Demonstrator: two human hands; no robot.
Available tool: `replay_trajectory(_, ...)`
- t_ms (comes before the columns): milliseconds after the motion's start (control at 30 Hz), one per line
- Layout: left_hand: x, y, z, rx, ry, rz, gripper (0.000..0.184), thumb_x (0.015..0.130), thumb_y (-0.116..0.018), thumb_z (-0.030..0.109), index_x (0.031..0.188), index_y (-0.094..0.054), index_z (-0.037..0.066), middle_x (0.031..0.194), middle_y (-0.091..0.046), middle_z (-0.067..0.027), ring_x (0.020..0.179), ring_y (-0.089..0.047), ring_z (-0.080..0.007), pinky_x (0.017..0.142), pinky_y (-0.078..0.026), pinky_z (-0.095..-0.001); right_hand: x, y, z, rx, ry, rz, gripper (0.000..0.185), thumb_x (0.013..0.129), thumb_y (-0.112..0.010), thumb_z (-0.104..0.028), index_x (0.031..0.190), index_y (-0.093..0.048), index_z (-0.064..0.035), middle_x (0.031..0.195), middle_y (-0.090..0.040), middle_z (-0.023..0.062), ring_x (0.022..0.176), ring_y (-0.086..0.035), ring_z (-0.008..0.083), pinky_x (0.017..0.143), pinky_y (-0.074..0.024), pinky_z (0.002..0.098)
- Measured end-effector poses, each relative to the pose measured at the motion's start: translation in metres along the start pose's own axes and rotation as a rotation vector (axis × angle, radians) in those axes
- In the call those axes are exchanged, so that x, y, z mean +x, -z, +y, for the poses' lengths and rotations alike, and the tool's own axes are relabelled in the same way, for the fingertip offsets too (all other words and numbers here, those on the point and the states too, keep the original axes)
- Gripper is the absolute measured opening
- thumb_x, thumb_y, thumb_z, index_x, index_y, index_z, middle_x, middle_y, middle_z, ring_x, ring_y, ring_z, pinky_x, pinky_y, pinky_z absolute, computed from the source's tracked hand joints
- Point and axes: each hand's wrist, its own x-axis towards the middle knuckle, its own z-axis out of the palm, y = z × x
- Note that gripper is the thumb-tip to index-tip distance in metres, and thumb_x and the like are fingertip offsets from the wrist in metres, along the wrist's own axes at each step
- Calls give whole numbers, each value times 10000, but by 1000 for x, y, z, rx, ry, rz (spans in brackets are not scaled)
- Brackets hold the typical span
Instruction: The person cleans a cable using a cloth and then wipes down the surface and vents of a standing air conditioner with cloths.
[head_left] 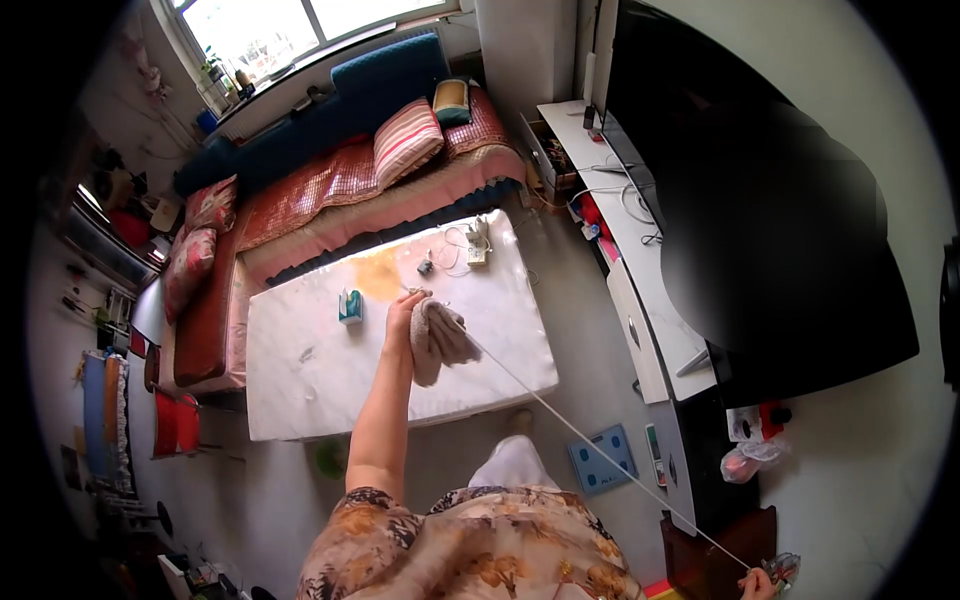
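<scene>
Left hand [402, 309] over bench [290, 385], fingers closed on grey cloth [436, 345]. White cord [545, 402] runs straight from cloth to right hand [757, 584], fingers pinching cord.

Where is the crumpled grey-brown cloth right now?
In the head view, the crumpled grey-brown cloth hangs at the left hand, seen against the white marble-patterned tabletop, right of the green-and-white tissue box.

One rag [438, 342], one tissue box [350, 307]
</scene>
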Motion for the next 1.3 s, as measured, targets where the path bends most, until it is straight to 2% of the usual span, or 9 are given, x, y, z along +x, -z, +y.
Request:
replay_trajectory(167,46,23,-9,-142,64,24,134,927,-627,154,958,-674,32,797,-674,-72,719,-675,-196,670,-561,-340,15,-21,-35,-278,-60,25,216,919,-675,-171,1080,-711,-32,821,-728,83,758,-665,119,798,-525,324)
replay_trajectory(200,40,16,5,-11,61,-3,141,934,-624,162,950,-675,31,824,-683,-75,733,-680,-194,677,-562,-335,20,-22,-38,-279,-96,54,200,918,-671,-204,963,-707,-12,764,-698,59,730,-647,137,723,-523,318)
replay_trajectory(333,78,53,-25,379,284,-271,180,915,-671,143,1028,-676,2,892,-681,-69,794,-659,-140,696,-545,-286,58,-40,-96,577,-101,442,210,914,-612,-213,826,-625,-24,760,-588,68,678,-564,177,586,-458,263)
replay_trajectory(533,84,60,-37,970,325,-295,169,889,-650,108,1006,-659,-15,889,-667,-66,809,-636,-143,718,-525,-276,159,-19,-140,1262,89,484,147,872,-582,-125,750,-544,-51,753,-521,69,723,-510,199,695,-434,353)
replay_trajectory(667,106,121,-37,573,326,-70,139,916,-607,109,1003,-642,7,890,-661,-66,817,-643,-150,716,-535,-308,183,-12,-222,1408,173,418,124,851,-577,-77,732,-547,-67,709,-500,58,712,-501,212,720,-441,367)
replay_trajectory(767,99,105,-24,224,317,11,212,893,-625,104,1080,-660,9,922,-686,-69,820,-652,-155,734,-543,-323,202,-63,-271,1077,238,231,68,848,-614,-40,885,-620,16,713,-499,51,584,-466,140,544,-374,269)
replay_trajectory(967,104,90,-52,-213,297,-91,422,866,-484,70,1277,-556,9,1076,-659,-107,967,-647,-214,895,-532,-361,196,-147,-427,711,515,-312,197,874,-615,-189,825,-569,-4,723,-458,41,598,-442,99,554,-359,211)
replay_trajectory(1167,99,63,-68,-260,289,-60,277,856,-511,48,1118,-585,-4,1046,-654,-119,975,-647,-231,876,-553,-382,218,-145,-458,790,593,-483,306,891,-620,-248,723,-506,-19,674,-426,49,557,-452,122,495,-377,222)
replay_trajectory(1300,97,29,-79,-285,235,78,323,887,-564,58,1204,-534,6,1079,-645,-118,978,-651,-233,845,-569,-389,244,-169,-484,862,551,-468,419,876,-673,-336,651,-506,-24,636,-433,48,522,-495,121,482,-396,220)
